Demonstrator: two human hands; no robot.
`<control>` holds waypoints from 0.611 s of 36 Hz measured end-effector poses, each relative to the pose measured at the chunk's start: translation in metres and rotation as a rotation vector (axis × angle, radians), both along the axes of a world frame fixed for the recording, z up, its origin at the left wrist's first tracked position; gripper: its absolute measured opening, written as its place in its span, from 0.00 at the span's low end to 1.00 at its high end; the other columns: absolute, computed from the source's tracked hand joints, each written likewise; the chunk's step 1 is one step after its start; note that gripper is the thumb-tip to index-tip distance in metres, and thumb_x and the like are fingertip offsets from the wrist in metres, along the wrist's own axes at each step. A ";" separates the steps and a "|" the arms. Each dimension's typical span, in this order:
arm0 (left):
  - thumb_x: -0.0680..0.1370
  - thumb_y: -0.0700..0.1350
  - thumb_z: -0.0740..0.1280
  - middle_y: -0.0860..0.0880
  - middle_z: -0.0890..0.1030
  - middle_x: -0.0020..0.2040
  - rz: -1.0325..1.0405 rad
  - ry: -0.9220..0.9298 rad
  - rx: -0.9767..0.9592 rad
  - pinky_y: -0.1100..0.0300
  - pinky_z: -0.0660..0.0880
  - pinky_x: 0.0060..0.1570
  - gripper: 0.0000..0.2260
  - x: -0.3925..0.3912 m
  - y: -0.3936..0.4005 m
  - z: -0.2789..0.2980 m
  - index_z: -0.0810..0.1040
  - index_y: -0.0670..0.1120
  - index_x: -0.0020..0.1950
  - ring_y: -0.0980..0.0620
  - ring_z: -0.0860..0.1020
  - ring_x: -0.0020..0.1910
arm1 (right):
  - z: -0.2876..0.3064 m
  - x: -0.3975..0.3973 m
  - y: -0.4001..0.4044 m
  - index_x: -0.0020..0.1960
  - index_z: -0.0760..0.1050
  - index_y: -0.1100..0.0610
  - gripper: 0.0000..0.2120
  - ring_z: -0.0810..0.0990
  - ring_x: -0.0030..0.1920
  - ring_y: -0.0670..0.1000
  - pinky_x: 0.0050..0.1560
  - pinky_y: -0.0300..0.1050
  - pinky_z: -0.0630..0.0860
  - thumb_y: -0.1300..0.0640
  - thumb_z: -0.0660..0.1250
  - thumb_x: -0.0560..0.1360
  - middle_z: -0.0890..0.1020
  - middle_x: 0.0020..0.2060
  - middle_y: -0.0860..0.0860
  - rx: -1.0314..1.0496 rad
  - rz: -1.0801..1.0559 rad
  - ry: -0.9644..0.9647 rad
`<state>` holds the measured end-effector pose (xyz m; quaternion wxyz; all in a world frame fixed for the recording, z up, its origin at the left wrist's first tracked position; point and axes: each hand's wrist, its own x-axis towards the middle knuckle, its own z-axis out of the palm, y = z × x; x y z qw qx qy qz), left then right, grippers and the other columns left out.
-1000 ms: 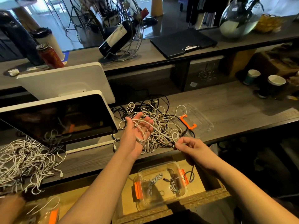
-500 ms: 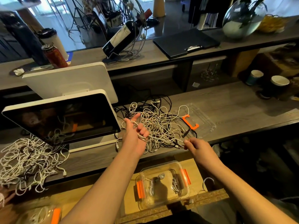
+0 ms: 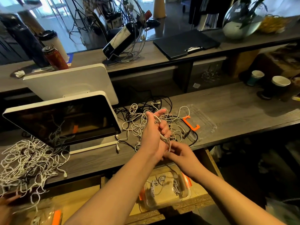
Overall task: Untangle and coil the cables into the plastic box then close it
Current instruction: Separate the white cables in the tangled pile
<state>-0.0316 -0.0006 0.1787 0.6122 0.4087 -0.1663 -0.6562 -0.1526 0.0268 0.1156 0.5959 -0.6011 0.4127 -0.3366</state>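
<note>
Where the tangle (image 3: 155,125) of white and black cables lies on the counter (image 3: 235,109), we take it as our landmark and list outward from it. Above its near side we see the left hand (image 3: 153,135), fingers curled round a bundle of white cable (image 3: 164,135) that trails down toward the wrist. Just below that, touching it, the right hand (image 3: 180,154) pinches the lower end of the same cable. Right of the tangle and touching its strands lies a clear lid (image 3: 201,120) with an orange clip (image 3: 191,123). Nearer to us than the tangle, below the counter edge, the box (image 3: 165,190) sits open on a yellow board, orange clips at its sides and a few small coils inside. Left of the tangle stands a dark screen (image 3: 63,120), and further left a second heap (image 3: 29,163) of white cables. Behind the tangle, on the raised shelf, we note a bottle (image 3: 123,39) in a wire holder and a black folder (image 3: 185,44). Far right of the tangle stand two cups (image 3: 280,85).
</note>
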 end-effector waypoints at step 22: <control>0.83 0.63 0.51 0.37 0.80 0.61 -0.263 -0.898 0.104 0.45 0.72 0.61 0.23 0.011 0.000 -0.034 0.81 0.51 0.50 0.35 0.75 0.65 | 0.037 0.002 0.010 0.44 0.70 0.49 0.08 0.72 0.35 0.46 0.38 0.48 0.69 0.52 0.60 0.81 0.74 0.33 0.42 -0.472 0.228 0.587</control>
